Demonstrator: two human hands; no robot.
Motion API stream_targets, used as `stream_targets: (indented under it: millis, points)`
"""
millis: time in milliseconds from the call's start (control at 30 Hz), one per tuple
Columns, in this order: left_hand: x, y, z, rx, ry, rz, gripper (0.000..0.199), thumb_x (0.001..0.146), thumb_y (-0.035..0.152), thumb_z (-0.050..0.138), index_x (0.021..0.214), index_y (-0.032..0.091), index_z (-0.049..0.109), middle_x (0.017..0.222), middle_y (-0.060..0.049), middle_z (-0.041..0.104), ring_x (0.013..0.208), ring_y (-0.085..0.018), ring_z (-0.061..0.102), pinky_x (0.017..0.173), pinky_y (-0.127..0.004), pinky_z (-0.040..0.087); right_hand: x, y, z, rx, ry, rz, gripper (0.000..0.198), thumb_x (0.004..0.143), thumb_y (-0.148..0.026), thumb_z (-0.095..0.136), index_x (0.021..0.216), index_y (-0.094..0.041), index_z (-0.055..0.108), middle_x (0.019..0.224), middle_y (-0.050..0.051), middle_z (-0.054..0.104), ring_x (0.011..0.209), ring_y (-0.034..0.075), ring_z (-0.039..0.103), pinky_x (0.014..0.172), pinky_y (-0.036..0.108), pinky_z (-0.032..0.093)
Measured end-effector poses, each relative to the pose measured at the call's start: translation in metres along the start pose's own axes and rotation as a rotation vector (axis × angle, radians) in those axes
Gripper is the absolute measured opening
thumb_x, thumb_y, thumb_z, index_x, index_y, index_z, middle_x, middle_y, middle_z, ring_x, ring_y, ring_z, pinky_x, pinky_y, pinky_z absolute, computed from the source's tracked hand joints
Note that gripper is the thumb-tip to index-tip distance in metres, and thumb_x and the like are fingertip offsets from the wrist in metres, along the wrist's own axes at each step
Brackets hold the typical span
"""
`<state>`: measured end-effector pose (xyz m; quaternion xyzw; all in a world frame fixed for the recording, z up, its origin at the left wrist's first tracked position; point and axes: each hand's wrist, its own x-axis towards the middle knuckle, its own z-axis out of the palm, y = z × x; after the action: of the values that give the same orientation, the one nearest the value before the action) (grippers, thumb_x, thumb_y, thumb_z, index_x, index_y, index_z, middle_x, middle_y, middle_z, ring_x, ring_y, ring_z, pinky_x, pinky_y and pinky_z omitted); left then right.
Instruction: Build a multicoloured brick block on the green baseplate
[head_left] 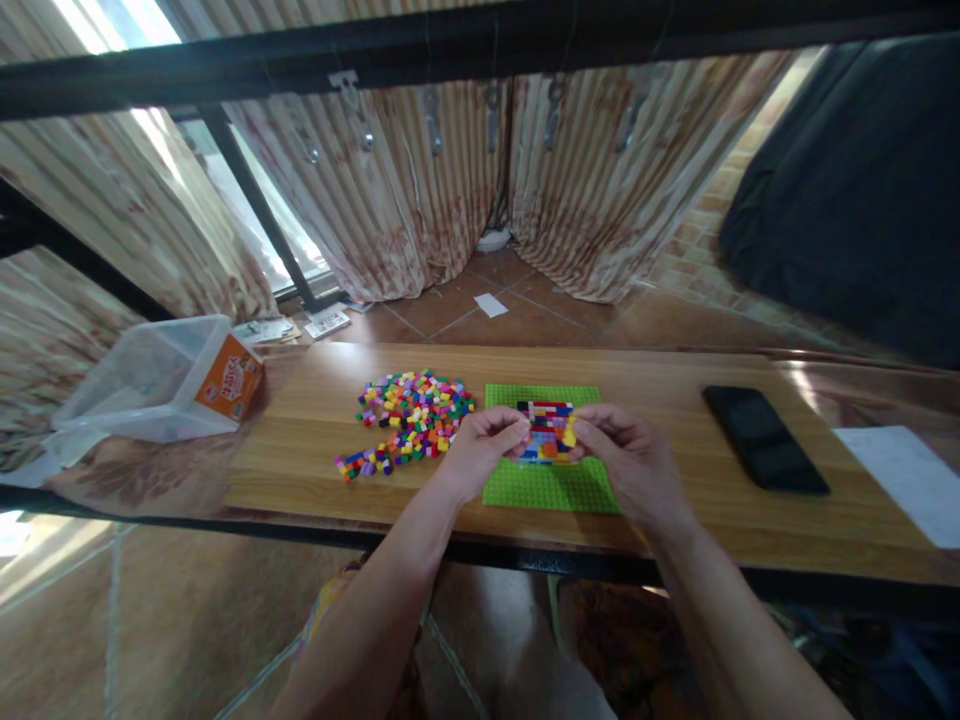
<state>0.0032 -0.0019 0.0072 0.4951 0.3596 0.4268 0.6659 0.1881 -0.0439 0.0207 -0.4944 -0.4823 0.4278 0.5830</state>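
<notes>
Two sets of fingers (pixel 511 437), on the left hand (pixel 480 449) and right hand (pixel 638 460), pinch closed on opposite sides of a multicoloured brick build (pixel 548 436) over a green baseplate (pixel 547 489) on the bench (pixel 300 420).

green baseplate (pixel 555 490): partly behind right hand (pixel 637 455) | white paper (pixel 900 475): cut off right

Seeing a compact brick assembly (pixel 548 437), stacked in multicoloured rows: red, white and dark toward the far edge, purple, orange, blue and yellow nearer. Being gripped at both sides, partly covered, showing over the studded green baseplate (pixel 551 490) without making contact clear.
</notes>
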Motion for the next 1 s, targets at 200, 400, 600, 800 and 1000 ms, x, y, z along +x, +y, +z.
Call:
stream_targets:
  millis: [200, 400, 600, 800, 1000]
  points:
    - [0.006, 0.005, -0.018, 0.157, 0.11, -0.023, 0.03, 0.074, 0.041, 0.074, 0.073, 0.014, 0.063, 0.057, 0.003, 0.056, 0.053, -0.007, 0.048, 0.053, -0.021, 0.036, 0.007, 0.007, -0.045, -0.084, 0.126, 0.091, 0.034, 0.068, -0.042, 0.084, 0.094, -0.021, 0.076, 0.074, 0.001, 0.073, 0.063, 0.015, 0.068, 0.063, 0.031, 0.058]
    - [0.005, 0.002, -0.016, 0.22, 0.093, -0.054, 0.024, 0.076, 0.036, 0.07, 0.071, 0.014, 0.063, 0.055, 0.004, 0.054, 0.05, -0.007, 0.046, 0.052, -0.022, 0.035, 0.002, 0.021, -0.052, -0.298, 0.013, 0.072, 0.039, 0.063, -0.052, 0.084, 0.083, -0.019, 0.075, 0.076, 0.005, 0.076, 0.069, 0.019, 0.069, 0.063, 0.032, 0.058]
    - [0.006, -0.002, -0.014, 0.251, 0.077, -0.051, 0.023, 0.076, 0.036, 0.068, 0.07, 0.015, 0.063, 0.054, 0.004, 0.054, 0.05, -0.007, 0.046, 0.051, -0.022, 0.034, 0.003, 0.033, -0.041, -0.407, -0.031, -0.054, 0.03, 0.073, -0.05, 0.078, 0.081, -0.022, 0.076, 0.084, 0.005, 0.074, 0.076, 0.019, 0.067, 0.068, 0.032, 0.054]
    - [0.007, -0.004, -0.016, 0.252, 0.079, -0.06, 0.022, 0.077, 0.035, 0.068, 0.071, 0.014, 0.063, 0.054, 0.004, 0.054, 0.049, -0.007, 0.045, 0.051, -0.022, 0.034, 0.004, 0.045, -0.033, -0.426, 0.016, -0.115, 0.027, 0.073, -0.048, 0.077, 0.079, -0.023, 0.078, 0.092, 0.006, 0.07, 0.082, 0.019, 0.064, 0.068, 0.032, 0.052]
    - [0.008, -0.007, -0.015, 0.256, 0.08, -0.067, 0.022, 0.076, 0.036, 0.068, 0.072, 0.015, 0.063, 0.054, 0.004, 0.054, 0.049, -0.008, 0.046, 0.051, -0.022, 0.034, 0.004, 0.049, -0.029, -0.353, 0.053, -0.058, 0.027, 0.067, -0.048, 0.081, 0.074, -0.022, 0.078, 0.083, 0.005, 0.071, 0.07, 0.016, 0.06, 0.062, 0.03, 0.048]
